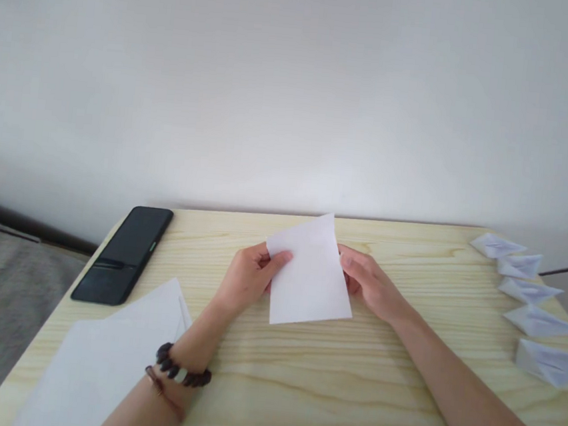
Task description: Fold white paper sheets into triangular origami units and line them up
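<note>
A white sheet of paper (312, 276) is held up over the middle of the wooden table, slightly tilted. My left hand (253, 270) pinches its left edge, thumb on the near face and fingers behind. At the right edge is my right hand (365, 278), its thumb and fingers closed on the paper's side; the fingertips are partly hidden. To the right, several folded paper boats (530, 290) stand in a row along the table's edge.
A stack of white paper (109, 357) lies at the left front, partly under my left forearm. Behind it rests a black phone (124, 251) near the table's left edge. The light wooden table (327, 391) meets a white wall (295, 93) at the back.
</note>
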The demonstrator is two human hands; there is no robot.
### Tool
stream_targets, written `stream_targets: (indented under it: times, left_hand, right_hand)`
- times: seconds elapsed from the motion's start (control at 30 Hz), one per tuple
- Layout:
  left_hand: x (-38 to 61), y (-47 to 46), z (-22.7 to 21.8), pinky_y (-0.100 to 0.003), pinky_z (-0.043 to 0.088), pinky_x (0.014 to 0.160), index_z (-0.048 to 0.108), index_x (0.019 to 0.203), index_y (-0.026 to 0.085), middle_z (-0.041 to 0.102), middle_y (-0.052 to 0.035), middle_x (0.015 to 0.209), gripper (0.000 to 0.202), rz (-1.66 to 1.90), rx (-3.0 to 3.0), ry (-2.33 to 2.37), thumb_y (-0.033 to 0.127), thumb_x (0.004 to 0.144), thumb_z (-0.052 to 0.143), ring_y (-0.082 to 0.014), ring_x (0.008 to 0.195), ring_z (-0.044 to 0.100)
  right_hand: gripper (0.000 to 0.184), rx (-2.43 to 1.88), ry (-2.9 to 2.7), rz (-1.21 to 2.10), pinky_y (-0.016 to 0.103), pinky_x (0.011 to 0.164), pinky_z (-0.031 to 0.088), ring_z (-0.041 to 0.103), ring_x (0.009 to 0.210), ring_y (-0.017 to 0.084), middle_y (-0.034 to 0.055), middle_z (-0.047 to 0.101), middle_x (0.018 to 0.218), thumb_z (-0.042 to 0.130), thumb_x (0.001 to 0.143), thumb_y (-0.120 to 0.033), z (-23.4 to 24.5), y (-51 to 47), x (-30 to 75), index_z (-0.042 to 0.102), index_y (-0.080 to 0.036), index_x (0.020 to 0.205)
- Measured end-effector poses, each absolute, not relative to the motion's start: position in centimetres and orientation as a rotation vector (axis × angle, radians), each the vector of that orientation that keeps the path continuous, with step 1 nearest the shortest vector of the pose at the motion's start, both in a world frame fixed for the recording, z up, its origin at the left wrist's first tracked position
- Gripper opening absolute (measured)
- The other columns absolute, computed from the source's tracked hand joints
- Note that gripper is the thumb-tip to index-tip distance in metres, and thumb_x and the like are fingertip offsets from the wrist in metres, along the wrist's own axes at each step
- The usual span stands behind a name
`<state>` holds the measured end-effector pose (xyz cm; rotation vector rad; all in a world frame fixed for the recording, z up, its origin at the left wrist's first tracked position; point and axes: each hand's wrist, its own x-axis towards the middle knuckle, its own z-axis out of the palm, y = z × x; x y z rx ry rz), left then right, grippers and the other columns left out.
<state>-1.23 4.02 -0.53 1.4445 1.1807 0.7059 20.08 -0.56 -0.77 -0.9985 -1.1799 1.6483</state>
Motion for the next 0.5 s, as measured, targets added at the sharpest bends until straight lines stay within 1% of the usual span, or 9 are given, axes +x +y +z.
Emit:
stream_targets:
  times: [0.1,0.17,0.23,0.27,0.3,0.33,0.43,0.47,0.5]
  left_hand:
    - [-1.33,3.89,-0.56,-0.020,0.038,0.042,0.066,0.085,0.015,0.069,-0.0024,0.070,0.036,0.707,1.404,1.143,0.051,0.080,0.063,-0.0131,0.052,0.058]
    - [-1.24,3.85,-0.38,-0.022,0.044,0.045,0.065,0.095,0.015,0.072,-0.0049,0.077,0.040,0.723,1.341,1.101,0.052,0.078,0.065,-0.0157,0.056,0.063]
    - [-1.19,3.86,-0.11,-0.026,0.052,0.055,0.062,0.105,0.016,0.074,-0.0068,0.083,0.046,0.732,1.270,1.002,0.049,0.074,0.070,-0.0191,0.067,0.068]
    - [-1.21,3.88,0.02,-0.027,0.054,0.060,0.061,0.107,0.016,0.074,-0.0069,0.085,0.047,0.727,1.252,0.952,0.048,0.073,0.072,-0.0202,0.071,0.069]
    - [-1.27,3.92,0.11,-0.028,0.055,0.062,0.062,0.106,0.016,0.074,-0.0063,0.083,0.046,0.719,1.251,0.917,0.047,0.073,0.072,-0.0204,0.073,0.069]
    - [-1.37,3.96,0.16,-0.027,0.054,0.061,0.064,0.102,0.016,0.073,-0.0051,0.079,0.042,0.714,1.266,0.904,0.046,0.074,0.072,-0.0199,0.071,0.069]
    - [-1.77,4.17,0.10,-0.023,0.048,0.050,0.067,0.082,0.016,0.067,-0.0010,0.062,0.032,0.717,1.337,0.933,0.048,0.076,0.069,-0.0163,0.059,0.064]
    - [-1.89,4.26,0.05,-0.022,0.047,0.049,0.067,0.080,0.016,0.067,-0.0007,0.062,0.032,0.709,1.338,0.936,0.047,0.076,0.069,-0.0155,0.058,0.063]
    - [-1.98,4.37,0.00,-0.022,0.047,0.050,0.068,0.082,0.016,0.068,-0.0012,0.064,0.033,0.695,1.326,0.936,0.047,0.076,0.069,-0.0153,0.058,0.063]
  right_hand:
    - [0.035,-1.096,-1.220,1.609,0.023,0.053,0.049,0.064,0.066,0.015,0.0024,0.070,0.081,0.058,0.087,-0.046,-0.90,-0.52,19.87,0.063,-0.020,0.110]
    - [0.033,-1.184,-1.217,1.563,0.023,0.050,0.047,0.063,0.061,0.015,0.0017,0.070,0.078,0.062,0.085,-0.042,-0.94,-0.47,19.73,0.063,-0.020,0.109]
    - [0.034,-1.210,-1.194,1.535,0.023,0.049,0.046,0.063,0.059,0.015,0.0015,0.071,0.076,0.063,0.084,-0.041,-0.97,-0.45,19.69,0.062,-0.020,0.111]
    - [0.036,-1.198,-1.184,1.531,0.023,0.049,0.047,0.063,0.059,0.015,0.0013,0.071,0.076,0.063,0.084,-0.041,-0.98,-0.45,19.70,0.061,-0.021,0.113]
    - [0.037,-1.177,-1.176,1.531,0.024,0.049,0.048,0.063,0.058,0.015,0.0010,0.071,0.076,0.063,0.084,-0.041,-1.01,-0.46,19.73,0.060,-0.022,0.115]
    - [0.038,-1.149,-1.169,1.535,0.025,0.050,0.049,0.063,0.059,0.016,0.0007,0.071,0.077,0.063,0.083,-0.041,-1.04,-0.47,19.77,0.059,-0.023,0.117]
    - [0.037,-1.099,-1.164,1.548,0.026,0.053,0.051,0.064,0.059,0.016,-0.0006,0.071,0.076,0.060,0.085,-0.042,-1.24,-0.48,19.88,0.059,-0.026,0.118]
    - [0.035,-1.105,-1.177,1.540,0.026,0.053,0.051,0.063,0.059,0.015,-0.0011,0.071,0.074,0.059,0.086,-0.042,-1.32,-0.46,19.90,0.060,-0.026,0.117]
    - [0.033,-1.118,-1.202,1.520,0.026,0.053,0.051,0.063,0.059,0.015,-0.0012,0.070,0.073,0.058,0.086,-0.042,-1.41,-0.43,19.90,0.062,-0.026,0.116]
